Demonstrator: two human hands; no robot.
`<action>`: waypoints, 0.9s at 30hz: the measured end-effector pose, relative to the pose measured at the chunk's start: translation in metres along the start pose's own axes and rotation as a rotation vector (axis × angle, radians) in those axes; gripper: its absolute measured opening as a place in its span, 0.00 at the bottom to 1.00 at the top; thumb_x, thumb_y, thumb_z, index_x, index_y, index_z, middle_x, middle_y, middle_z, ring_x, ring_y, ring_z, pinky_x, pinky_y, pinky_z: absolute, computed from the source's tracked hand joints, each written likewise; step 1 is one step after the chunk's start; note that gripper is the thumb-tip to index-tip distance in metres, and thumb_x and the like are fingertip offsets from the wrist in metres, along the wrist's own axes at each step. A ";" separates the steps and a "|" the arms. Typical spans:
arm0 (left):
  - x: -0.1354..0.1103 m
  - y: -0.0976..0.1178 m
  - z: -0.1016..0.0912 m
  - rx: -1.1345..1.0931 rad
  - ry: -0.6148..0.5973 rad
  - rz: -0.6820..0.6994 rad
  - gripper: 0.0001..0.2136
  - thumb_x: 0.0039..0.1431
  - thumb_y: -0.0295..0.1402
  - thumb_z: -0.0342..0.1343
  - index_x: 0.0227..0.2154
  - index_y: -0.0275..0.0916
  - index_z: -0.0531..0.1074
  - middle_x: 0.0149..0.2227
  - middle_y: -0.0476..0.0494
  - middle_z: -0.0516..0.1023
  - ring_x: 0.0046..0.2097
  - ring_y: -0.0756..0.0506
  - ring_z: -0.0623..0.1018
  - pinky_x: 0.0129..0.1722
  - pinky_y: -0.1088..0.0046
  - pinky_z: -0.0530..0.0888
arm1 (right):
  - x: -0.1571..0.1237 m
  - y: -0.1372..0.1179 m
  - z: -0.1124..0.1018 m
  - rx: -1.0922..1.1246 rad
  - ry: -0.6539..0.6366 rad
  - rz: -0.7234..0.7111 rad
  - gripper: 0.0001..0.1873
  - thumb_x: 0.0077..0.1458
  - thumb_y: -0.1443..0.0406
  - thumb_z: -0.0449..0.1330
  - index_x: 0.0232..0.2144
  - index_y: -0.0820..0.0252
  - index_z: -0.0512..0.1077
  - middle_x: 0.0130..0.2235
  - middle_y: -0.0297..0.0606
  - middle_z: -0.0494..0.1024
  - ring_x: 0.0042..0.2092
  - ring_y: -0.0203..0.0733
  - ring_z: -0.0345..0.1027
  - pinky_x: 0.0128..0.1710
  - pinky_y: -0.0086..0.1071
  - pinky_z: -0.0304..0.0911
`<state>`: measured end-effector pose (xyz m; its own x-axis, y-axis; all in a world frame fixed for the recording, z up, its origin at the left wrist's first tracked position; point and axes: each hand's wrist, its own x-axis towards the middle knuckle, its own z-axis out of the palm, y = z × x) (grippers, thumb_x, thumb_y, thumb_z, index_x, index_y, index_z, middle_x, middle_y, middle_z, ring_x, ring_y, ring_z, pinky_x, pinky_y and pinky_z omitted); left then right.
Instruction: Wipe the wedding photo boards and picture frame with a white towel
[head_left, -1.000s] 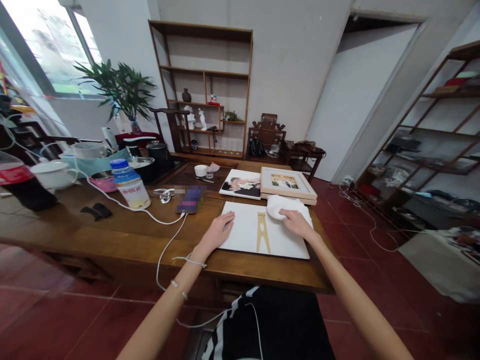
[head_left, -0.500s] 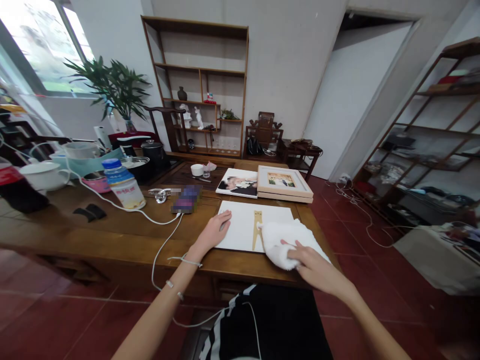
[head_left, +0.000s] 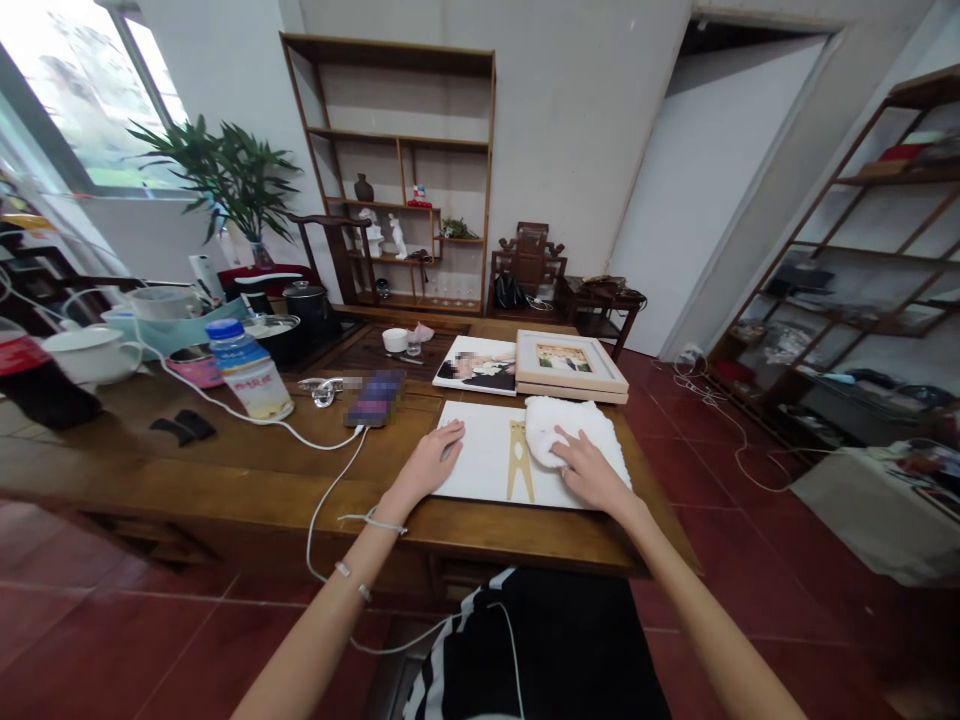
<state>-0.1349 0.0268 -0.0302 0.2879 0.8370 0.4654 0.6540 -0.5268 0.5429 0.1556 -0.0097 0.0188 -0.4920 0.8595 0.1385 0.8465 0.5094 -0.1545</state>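
Observation:
A white rectangular panel (head_left: 480, 470), which looks like the back of a photo frame, lies flat at the table's front edge. Down its middle runs a gold forked stand piece (head_left: 518, 450). My left hand (head_left: 437, 460) rests on the panel's left edge, fingers stretched out and holding nothing. On the right part of the panel, my right hand (head_left: 596, 474) presses a fluffy white cloth (head_left: 583, 420) with its fingers on the near side of it. The cloth covers the panel's upper right corner. Whatever the thumb does is hidden.
Behind the panel lie a photo print (head_left: 474, 364) and stacked photo frames (head_left: 574, 365). To the left are a phone (head_left: 375, 398) on a white cable (head_left: 324, 500), a bottle (head_left: 251, 372), black curved pieces (head_left: 184, 428), a cola bottle (head_left: 45, 385) and pots (head_left: 306, 308).
My right hand has pushed the cloth forward and away from the near right corner. More of the panel and the gold stand piece now shows. My left hand stays put.

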 end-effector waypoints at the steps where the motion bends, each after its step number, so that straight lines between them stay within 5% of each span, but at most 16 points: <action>1: 0.000 0.001 0.000 0.003 0.002 0.001 0.17 0.59 0.33 0.45 0.47 0.33 0.70 0.53 0.37 0.70 0.56 0.43 0.68 0.57 0.61 0.63 | -0.013 -0.007 -0.001 0.001 -0.009 -0.014 0.23 0.42 0.78 0.45 0.41 0.63 0.67 0.57 0.50 0.62 0.63 0.45 0.41 0.60 0.49 0.37; 6: 0.000 0.004 -0.002 0.009 -0.008 0.001 0.17 0.59 0.33 0.45 0.47 0.32 0.71 0.53 0.35 0.70 0.56 0.42 0.68 0.58 0.61 0.63 | -0.072 -0.041 -0.017 0.058 -0.086 -0.063 0.22 0.40 0.79 0.44 0.36 0.58 0.66 0.61 0.40 0.57 0.64 0.42 0.38 0.62 0.49 0.35; 9: 0.000 0.006 -0.003 -0.004 -0.011 -0.011 0.17 0.59 0.34 0.46 0.47 0.31 0.71 0.53 0.35 0.70 0.56 0.40 0.67 0.58 0.60 0.62 | -0.080 -0.043 -0.023 0.077 -0.120 -0.073 0.22 0.40 0.79 0.44 0.35 0.57 0.66 0.60 0.38 0.59 0.63 0.41 0.40 0.62 0.47 0.37; 21: 0.001 0.000 -0.002 -0.007 -0.017 0.006 0.17 0.59 0.34 0.46 0.47 0.32 0.71 0.52 0.36 0.70 0.56 0.41 0.67 0.57 0.59 0.63 | 0.038 0.027 -0.002 0.059 0.054 -0.030 0.20 0.46 0.74 0.47 0.42 0.59 0.66 0.51 0.44 0.69 0.61 0.46 0.49 0.59 0.52 0.37; 27: 0.000 -0.001 -0.001 -0.017 -0.011 -0.002 0.17 0.59 0.34 0.46 0.47 0.32 0.71 0.53 0.36 0.70 0.56 0.42 0.67 0.58 0.60 0.63 | 0.029 0.029 -0.003 0.050 0.070 -0.004 0.19 0.46 0.73 0.46 0.41 0.59 0.67 0.48 0.42 0.72 0.55 0.47 0.59 0.58 0.53 0.37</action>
<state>-0.1357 0.0276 -0.0301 0.2945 0.8395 0.4565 0.6427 -0.5276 0.5555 0.1665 0.0303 0.0217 -0.4784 0.8535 0.2067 0.8326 0.5157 -0.2023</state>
